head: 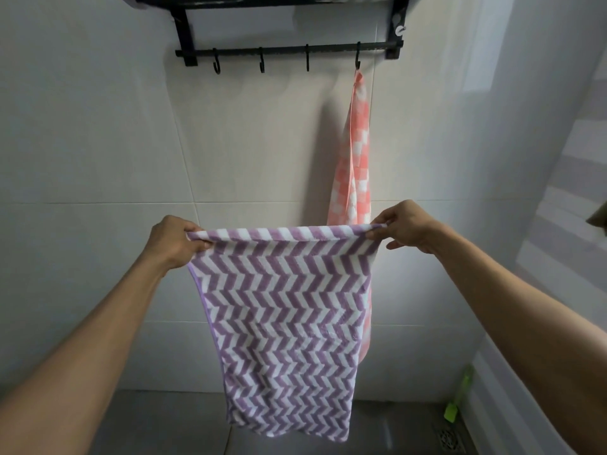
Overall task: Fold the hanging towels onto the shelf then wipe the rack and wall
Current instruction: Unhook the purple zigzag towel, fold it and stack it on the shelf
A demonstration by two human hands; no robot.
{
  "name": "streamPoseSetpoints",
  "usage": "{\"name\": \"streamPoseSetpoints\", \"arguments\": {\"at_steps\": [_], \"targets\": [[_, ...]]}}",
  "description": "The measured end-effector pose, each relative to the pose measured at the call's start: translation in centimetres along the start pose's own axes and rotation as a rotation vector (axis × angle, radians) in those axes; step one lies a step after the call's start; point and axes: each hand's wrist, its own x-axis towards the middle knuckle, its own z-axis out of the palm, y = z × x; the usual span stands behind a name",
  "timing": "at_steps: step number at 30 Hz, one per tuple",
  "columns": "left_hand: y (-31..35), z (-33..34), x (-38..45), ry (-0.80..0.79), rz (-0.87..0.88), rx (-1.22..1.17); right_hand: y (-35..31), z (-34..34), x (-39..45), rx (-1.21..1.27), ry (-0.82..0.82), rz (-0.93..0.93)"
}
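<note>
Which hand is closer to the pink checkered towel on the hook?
Right. The right hand is just beside the pink checkered towel, at its lower part; the left hand is far to its left.

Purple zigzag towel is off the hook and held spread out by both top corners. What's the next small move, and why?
Probably bring the left hand and right hand together to halve the purple-and-white zigzag terry towel: it hangs flat, unfolded, each top corner pinched, away from the black metal wall rack.

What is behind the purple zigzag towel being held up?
Behind the purple towel hangs the pink checked towel from the rightmost hook; its lower part is covered. The tiled wall behind is also hidden there.
</note>
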Motion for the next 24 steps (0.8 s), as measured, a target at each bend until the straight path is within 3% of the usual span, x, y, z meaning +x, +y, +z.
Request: {"name": "streamPoseSetpoints", "arguments": {"at_steps": [3, 6, 9, 11, 13, 15, 19, 24], "targets": [[-0.3, -0.3, 0.0, -0.004, 0.070, 0.012, 0.3, 0.2, -0.2, -0.037, -0.039, 0.006], [0.5, -2.0, 0.9, 0.002, 0.062, -0.144, -1.4, -0.6, -0.2, 0.118, -0.039, -0.024], [3.2, -5.6, 2.4, 0.085, 0.086, -0.686, -4.7, -3.5, 0.4, 0.521, 0.019, -0.206], [3.6, -5.3, 1.8, -0.027, 0.069, -0.897, -5.1, -4.2, 0.2, 0.645, -0.066, -0.238], [1.9, -1.8, 0.1, -0.145, -0.055, -0.807, -2.3, -2.2, -0.3, 0.472, -0.166, -0.111], [-0.4, 1.8, -2.1, -0.152, -0.213, -0.771, 2.7, 1.6, -1.1, 0.329, -0.236, 0.059], [-3.7, 4.8, -4.5, -0.166, -0.396, -0.723, 8.7, 6.7, -3.1, 0.437, -0.221, 0.256], [-2.7, 3.2, -2.1, -0.118, -0.461, -0.864, 5.3, 5.9, -1.7, 0.597, -0.046, 0.280]]}}
